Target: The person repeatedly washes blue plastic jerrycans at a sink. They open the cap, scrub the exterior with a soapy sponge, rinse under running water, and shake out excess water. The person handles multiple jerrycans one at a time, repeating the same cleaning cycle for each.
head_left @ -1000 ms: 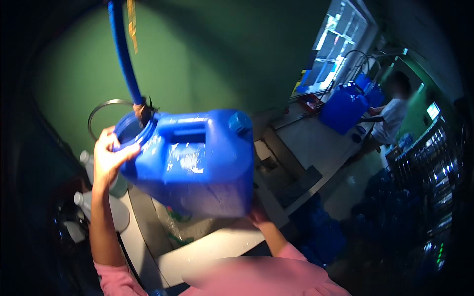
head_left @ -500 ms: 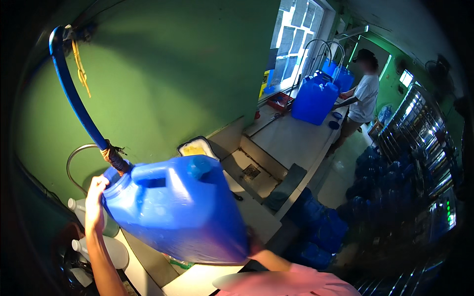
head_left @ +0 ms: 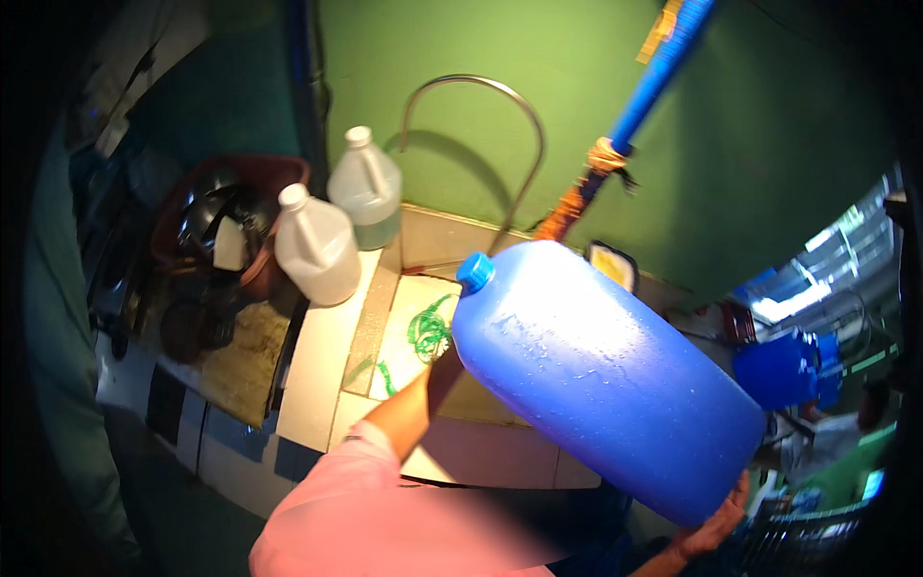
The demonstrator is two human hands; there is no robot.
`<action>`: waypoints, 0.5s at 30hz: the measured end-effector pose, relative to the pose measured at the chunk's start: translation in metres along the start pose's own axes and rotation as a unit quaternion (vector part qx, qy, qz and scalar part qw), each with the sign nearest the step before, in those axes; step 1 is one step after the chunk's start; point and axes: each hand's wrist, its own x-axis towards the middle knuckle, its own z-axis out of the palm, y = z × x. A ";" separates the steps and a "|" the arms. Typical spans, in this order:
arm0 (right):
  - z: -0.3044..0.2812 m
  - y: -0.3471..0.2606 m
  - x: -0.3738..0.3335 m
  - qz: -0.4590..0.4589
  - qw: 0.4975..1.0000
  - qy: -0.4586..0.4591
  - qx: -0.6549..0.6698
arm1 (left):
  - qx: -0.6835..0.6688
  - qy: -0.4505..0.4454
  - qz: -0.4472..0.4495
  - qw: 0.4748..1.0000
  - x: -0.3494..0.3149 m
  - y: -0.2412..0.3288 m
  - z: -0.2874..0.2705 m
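A large wet blue plastic jug (head_left: 606,385) is held tilted above the counter, its blue cap (head_left: 475,273) at the upper left. My left forearm (head_left: 399,413) reaches up behind the cap end; the jug hides that hand's fingers. My right hand (head_left: 716,519) is curled under the jug's lower right end, supporting it. Behind the jug, a blue pipe (head_left: 654,87) with a wrapped joint (head_left: 586,188) comes down; the jug hides its lower end.
Two white-capped translucent jugs (head_left: 322,250) stand on the tiled ledge, left of a curved metal spout (head_left: 538,144). Green strapping (head_left: 430,332) lies in the basin. Farther left is a reddish tub (head_left: 279,173) holding dark items. Blue containers (head_left: 779,370) stand at the far right.
My view has swung left, bringing the tub into sight. The jug has turned over, its broad wet side now towards me. My left hand has gone from sight behind it; my right hand has come into view.
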 end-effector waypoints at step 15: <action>0.202 -0.062 0.067 -0.171 0.910 -0.175 -0.336 | -0.135 -0.068 -0.127 0.980 -0.009 -0.071 0.052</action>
